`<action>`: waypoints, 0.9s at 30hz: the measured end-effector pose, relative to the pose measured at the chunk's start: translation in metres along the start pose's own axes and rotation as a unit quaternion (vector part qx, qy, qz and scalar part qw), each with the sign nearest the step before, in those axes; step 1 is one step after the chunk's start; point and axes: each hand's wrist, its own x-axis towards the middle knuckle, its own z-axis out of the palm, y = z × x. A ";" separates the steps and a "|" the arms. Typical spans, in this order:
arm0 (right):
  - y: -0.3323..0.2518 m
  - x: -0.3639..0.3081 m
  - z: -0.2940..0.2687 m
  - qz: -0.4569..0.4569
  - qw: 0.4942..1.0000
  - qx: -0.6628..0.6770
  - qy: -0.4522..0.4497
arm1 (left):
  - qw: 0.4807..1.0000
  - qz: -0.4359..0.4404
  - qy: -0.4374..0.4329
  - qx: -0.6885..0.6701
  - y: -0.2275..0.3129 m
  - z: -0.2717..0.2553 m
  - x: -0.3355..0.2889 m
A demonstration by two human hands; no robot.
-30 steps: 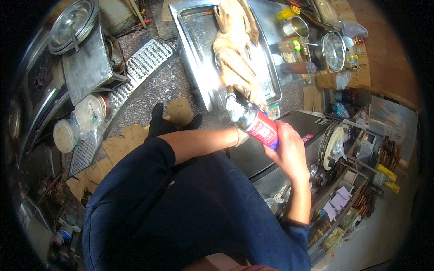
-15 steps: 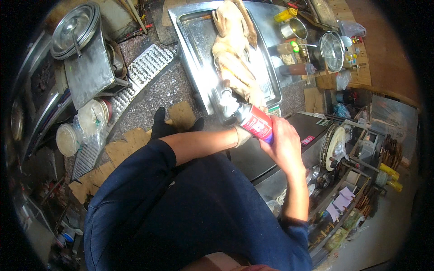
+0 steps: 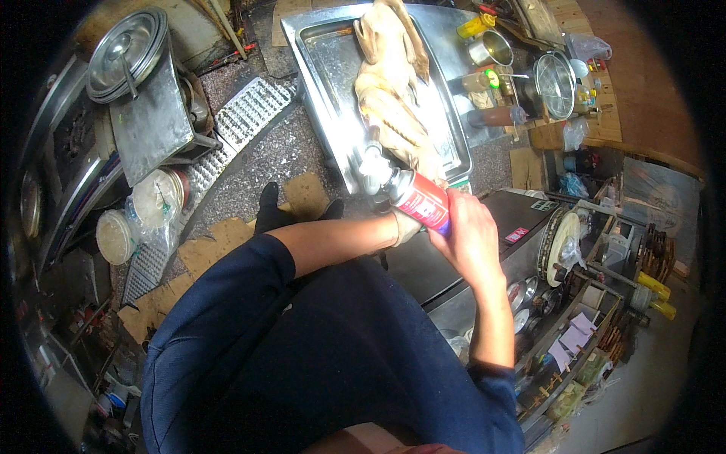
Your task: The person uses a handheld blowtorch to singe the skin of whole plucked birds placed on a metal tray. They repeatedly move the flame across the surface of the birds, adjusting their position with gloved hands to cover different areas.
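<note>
My right hand point(image 3: 470, 233) is closed round the red gas canister of a blowtorch point(image 3: 425, 203). The torch's pale head and dark nozzle point up and left, in front of the lower part of a plucked bird point(image 3: 389, 106), which looks like a duck or goose. The bird lies lengthwise in a deep steel tray point(image 3: 327, 98), browner along its lower body. My left hand point(image 3: 405, 229) shows a pale covering and sits under the canister, close to the tray's near end. Its fingers are hidden behind the torch, so any hold there cannot be made out. No flame is visible.
Right of the tray stand a steel pot point(image 3: 490, 48), sauce bottles point(image 3: 497, 116) and a wire strainer point(image 3: 554, 85). A dark-topped cabinet point(image 3: 484, 234) is at my right. Stacked steel lids point(image 3: 127, 54), white tubs point(image 3: 115, 236) and a perforated metal strip point(image 3: 249, 113) are on the left.
The torch and my right hand have shifted slightly left, and the canister has rolled a little. The bird and tray stay in place.
</note>
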 end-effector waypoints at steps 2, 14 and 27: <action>-0.001 0.000 0.000 0.000 1.000 -0.005 0.001 | 1.000 0.001 0.002 0.004 0.001 0.000 -0.001; 0.000 0.001 -0.001 -0.010 1.000 -0.019 0.007 | 0.999 0.009 0.008 0.037 0.002 0.002 -0.001; 0.010 -0.029 -0.005 0.036 0.999 -0.036 0.005 | 0.989 0.025 0.029 0.144 0.004 0.005 -0.014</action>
